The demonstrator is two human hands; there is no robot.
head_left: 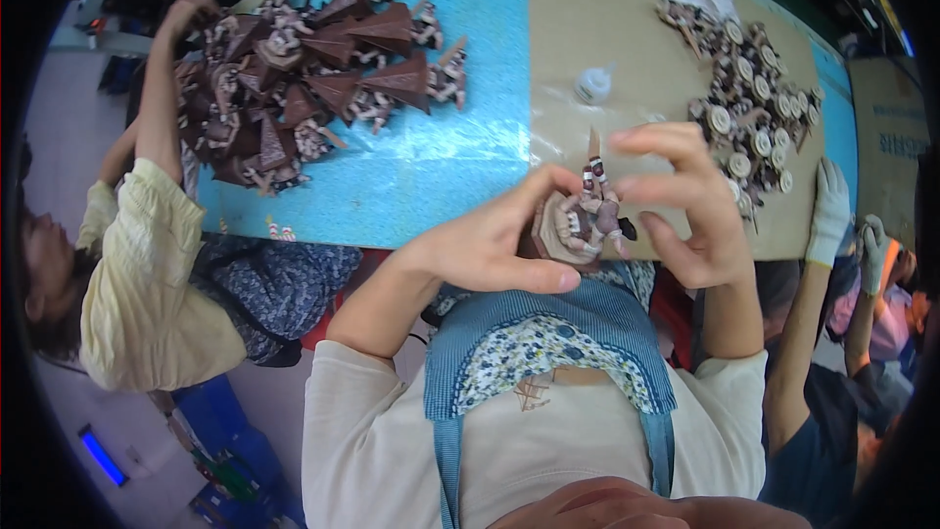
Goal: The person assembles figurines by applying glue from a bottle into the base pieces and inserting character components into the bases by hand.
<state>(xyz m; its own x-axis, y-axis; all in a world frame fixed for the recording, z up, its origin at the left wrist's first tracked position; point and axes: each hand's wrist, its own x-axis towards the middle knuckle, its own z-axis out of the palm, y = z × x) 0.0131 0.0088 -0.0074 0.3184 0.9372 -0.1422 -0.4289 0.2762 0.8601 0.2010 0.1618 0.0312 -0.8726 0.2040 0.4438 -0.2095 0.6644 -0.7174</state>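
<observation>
Worktop: a long worktop (pixel 490 167) ran across the upper part of the view, its left stretch covered in speckled light-blue sheet, its right stretch in plain tan board.
Figure: a small brown toy figure (pixel 585 220) with pale teeth-like trim and striped limbs was held up in front of the near worktop edge, above the striped blue apron bib (pixel 548 333).
Left hand: the left hand (pixel 490 245) cupped the figure from the left and below, its fingers (pixel 553 181) curled closed against the body; the thumb lay stretched out underneath.
Right hand: the right hand (pixel 685 206) came over the top, fingers (pixel 651 142) arched and loosely spread, the tips meeting the upper limbs of the figure; how tightly they pinched could not be told.
Doing it well: judged from the grip, the left hand ought to hold the body steady while the right pressed only one small limb at a time, straight into its seat, without twisting the thin parts.
Left heap: a pile of dark brown cone-shaped pieces (pixel 313 78) lay on the blue sheet, well apart from the figure, with a neighbour's hand (pixel 186 15) on its far side.
Right heap: a cluster of brown parts with round cream discs (pixel 749 103) lay on the tan board.
Small bottle: a white translucent bottle (pixel 592 83) stood between the heaps.
Signs: a tan carton (pixel 886 147) at the right edge bore blue print; a glowing blue strip (pixel 102 454) showed low on the left floor.
Neighbour: a white-gloved hand (pixel 832 211) rested at the right worktop edge.
</observation>
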